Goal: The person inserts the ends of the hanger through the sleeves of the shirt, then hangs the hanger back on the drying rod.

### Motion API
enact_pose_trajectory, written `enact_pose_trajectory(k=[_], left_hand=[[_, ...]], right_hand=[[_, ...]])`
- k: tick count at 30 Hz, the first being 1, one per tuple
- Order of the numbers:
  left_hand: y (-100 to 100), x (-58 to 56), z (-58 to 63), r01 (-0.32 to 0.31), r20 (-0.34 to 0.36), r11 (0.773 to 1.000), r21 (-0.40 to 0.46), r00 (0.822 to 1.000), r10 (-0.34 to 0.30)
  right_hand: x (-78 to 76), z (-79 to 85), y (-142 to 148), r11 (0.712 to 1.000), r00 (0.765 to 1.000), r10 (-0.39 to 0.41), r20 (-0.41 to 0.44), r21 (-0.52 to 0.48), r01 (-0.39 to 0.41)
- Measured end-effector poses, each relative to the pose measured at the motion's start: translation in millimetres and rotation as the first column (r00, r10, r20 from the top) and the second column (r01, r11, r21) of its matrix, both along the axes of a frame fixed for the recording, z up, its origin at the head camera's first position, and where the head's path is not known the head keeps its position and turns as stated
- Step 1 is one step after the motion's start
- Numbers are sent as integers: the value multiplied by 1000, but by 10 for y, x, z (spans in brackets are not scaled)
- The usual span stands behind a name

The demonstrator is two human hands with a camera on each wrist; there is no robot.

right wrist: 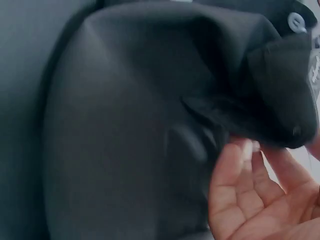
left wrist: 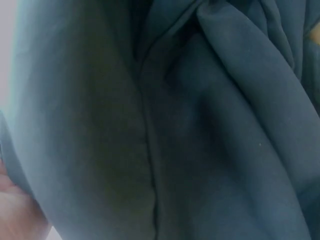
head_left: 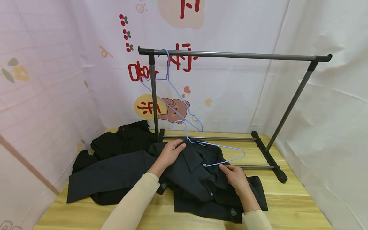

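Note:
A dark button-up shirt [head_left: 187,180] lies bunched in front of me, its collar facing the back. Its left-hand side is over one part of a blue wire hanger [head_left: 227,146], whose hook rises behind the collar; the other arm of the hanger lies outside the cloth on the right. My left hand [head_left: 169,155] grips the shirt by the collar, next to the hanger's neck. With thumb and fingers my right hand [head_left: 235,177] pinches the shirt's other front edge, close under the bare hanger arm. Dark folds of shirt fill much of both wrist views.
Behind the shirt stands a dark metal clothes rack [head_left: 235,55], its feet on the wooden table [head_left: 299,204]. A second blue hanger [head_left: 168,68] hangs at the bar's left end. More black clothing [head_left: 126,139] is heaped at the back left. Printed cloth walls surround the table.

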State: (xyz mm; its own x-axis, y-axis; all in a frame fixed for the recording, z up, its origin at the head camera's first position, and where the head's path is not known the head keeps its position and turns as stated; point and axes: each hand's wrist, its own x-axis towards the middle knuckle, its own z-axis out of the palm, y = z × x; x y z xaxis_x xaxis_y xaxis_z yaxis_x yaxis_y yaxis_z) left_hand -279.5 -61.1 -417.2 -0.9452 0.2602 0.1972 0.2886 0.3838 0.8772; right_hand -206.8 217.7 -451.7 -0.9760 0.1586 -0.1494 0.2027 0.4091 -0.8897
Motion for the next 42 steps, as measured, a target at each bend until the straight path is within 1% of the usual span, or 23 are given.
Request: enact_pose_trajectory(k=[2,4,7,9,10,13,16,19,22,24,25,26,27,28,29,31,34,36,39,40,41,42], left_hand=[[-7,9,13,16,6,1000,16,1000,-16],[-20,19,23,27,15,999,22,1000,-28],[-40,24,37,29,5,1000,5,1000,-29],[-53,21,30,19,-14,1000,-19,1000,-20],[-58,18,22,11,-29,999,-34,1000,-12],[-68,13,-9,-17,-71,998,-66,997,12],[-67,18,-32,-22,-101,996,-83,995,14],[-64,16,-29,3,-139,994,-111,990,-18],[-76,0,-11,19,-167,987,-158,985,-46],[-98,-17,-3,13,-168,982,-190,985,-46],[-111,-27,1,12,-172,979,-206,984,-48],[-124,-44,1,10,-177,975,-224,983,-51],[-136,-57,4,8,-185,972,-237,981,-53],[-147,-69,6,9,-191,969,-248,980,-58],[-156,-79,9,11,-196,967,-256,979,-63],[-169,-100,14,14,-228,960,-281,970,-81],[-180,-110,19,-2,-270,946,-323,959,-90],[-182,-114,19,-23,-302,930,-366,948,-96],[-179,-119,18,-53,-343,911,-408,934,-100],[-176,-123,18,-62,-359,908,-415,928,-101],[-172,-125,22,-65,-375,908,-413,921,-104],[-166,-126,22,-72,-389,909,-411,915,-104]], right_hand=[[-12,-12,3,999,1000,-22,-4,-25,22],[-17,-5,25,997,998,-60,-9,-51,59],[-22,35,60,986,987,-152,-45,-80,148],[-23,73,73,973,971,-221,-94,-88,213],[-26,89,74,966,959,-255,-125,-83,246],[-29,130,57,945,918,-324,-227,-22,327],[-28,143,36,919,881,-331,-337,96,382],[-22,167,31,889,853,-299,-428,201,413],[-25,232,55,860,823,-267,-502,262,439],[-32,300,86,845,803,-246,-542,286,452],[-39,337,107,840,796,-235,-558,296,455],[-50,374,132,839,794,-228,-564,299,454],[-63,409,161,839,795,-217,-567,308,449],[-74,442,190,843,802,-211,-558,312,439],[-85,472,221,848,815,-205,-542,318,424],[-103,524,287,864,852,-183,-490,334,377],[-112,577,371,882,914,-138,-381,372,288],[-116,601,410,887,943,-103,-318,399,232],[-120,629,449,892,965,-76,-252,415,179],[-119,639,460,902,970,-77,-231,398,167],[-114,650,472,919,976,-76,-206,365,148],[-110,662,487,942,981,-78,-175,308,130]])
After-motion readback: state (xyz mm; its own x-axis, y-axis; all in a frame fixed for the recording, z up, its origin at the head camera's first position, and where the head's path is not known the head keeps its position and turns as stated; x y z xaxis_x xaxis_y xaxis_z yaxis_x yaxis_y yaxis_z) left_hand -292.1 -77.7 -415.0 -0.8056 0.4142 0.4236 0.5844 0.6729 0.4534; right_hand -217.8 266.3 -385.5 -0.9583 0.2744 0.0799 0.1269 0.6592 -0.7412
